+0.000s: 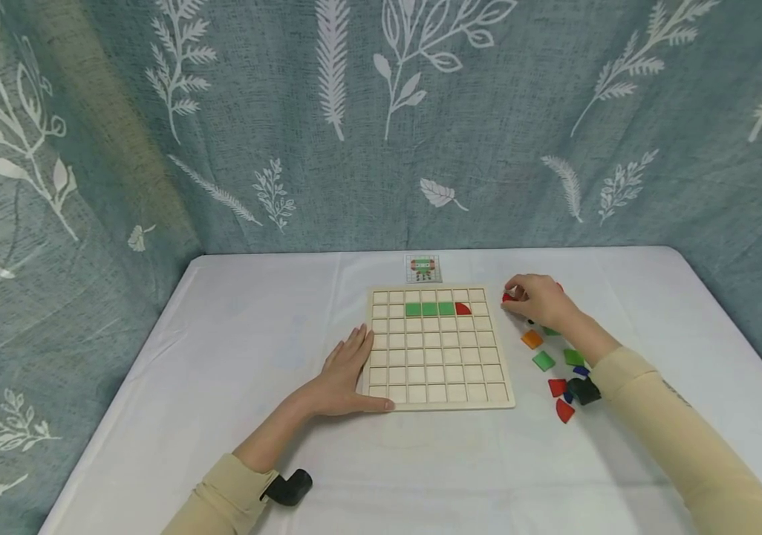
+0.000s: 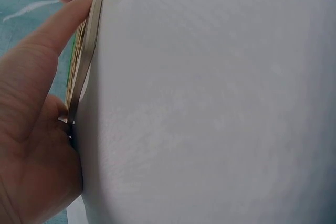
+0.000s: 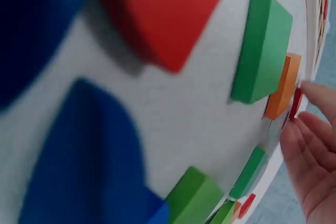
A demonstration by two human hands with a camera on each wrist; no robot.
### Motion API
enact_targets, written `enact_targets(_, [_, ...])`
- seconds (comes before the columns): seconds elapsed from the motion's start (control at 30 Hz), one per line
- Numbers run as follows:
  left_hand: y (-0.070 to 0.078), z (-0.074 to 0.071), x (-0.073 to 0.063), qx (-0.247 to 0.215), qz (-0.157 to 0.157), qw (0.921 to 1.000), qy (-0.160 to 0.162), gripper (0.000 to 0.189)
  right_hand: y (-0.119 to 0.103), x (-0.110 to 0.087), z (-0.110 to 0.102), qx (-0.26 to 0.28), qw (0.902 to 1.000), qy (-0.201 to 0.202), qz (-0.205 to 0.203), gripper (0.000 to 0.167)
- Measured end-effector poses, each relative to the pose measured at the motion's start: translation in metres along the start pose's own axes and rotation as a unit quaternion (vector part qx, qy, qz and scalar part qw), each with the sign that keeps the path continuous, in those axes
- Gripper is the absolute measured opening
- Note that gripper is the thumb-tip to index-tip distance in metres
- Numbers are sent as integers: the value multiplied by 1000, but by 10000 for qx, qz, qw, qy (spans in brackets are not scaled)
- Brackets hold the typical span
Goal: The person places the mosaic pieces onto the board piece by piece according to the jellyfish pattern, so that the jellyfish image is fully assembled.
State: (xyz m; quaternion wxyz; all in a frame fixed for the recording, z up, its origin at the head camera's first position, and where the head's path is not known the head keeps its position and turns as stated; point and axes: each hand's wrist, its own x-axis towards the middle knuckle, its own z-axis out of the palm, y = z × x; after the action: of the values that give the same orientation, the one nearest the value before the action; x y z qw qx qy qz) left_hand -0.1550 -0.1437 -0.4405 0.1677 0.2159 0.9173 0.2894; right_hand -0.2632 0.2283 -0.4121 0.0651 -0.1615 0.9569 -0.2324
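Note:
A pale wooden grid board (image 1: 444,397) lies on the white table. Three green square tiles (image 1: 430,309) and a red quarter-circle tile (image 1: 463,308) sit in a row near its top. My left hand (image 1: 344,379) rests against the board's left side, fingers straight, the thumb on its front edge. Beyond the board's upper right side, my right hand (image 1: 541,301) pinches a small red tile (image 3: 296,103) between thumb and fingertips. Its full outline is hidden by the fingers.
Loose tiles lie right of the board: an orange one (image 1: 532,339), green ones (image 1: 544,361), red ones (image 1: 564,411) and blue ones (image 1: 581,370). A small pattern card (image 1: 423,268) lies behind the board. A leaf-printed curtain (image 1: 368,186) hangs behind the table.

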Motion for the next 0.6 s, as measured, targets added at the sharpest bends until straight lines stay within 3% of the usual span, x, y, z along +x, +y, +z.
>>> enact_targets(0.1, [0, 0, -1, 6, -9, 10000, 1, 122, 4, -2, 1, 45, 9998, 85, -176, 34])
enact_targets(0.27, [-1, 1, -1, -7, -7, 10000, -2, 122, 14, -5, 0, 563, 9961, -109, -668, 31])
enact_targets(0.4, [-2, 1, 0, 19, 8, 10000, -17, 122, 16, -5, 1, 687, 9950, -159, -702, 28])
enact_targets(0.6, [-1, 0, 0, 37, 17, 10000, -13, 121, 15, -6, 2, 629, 9968, 132, -471, 26])
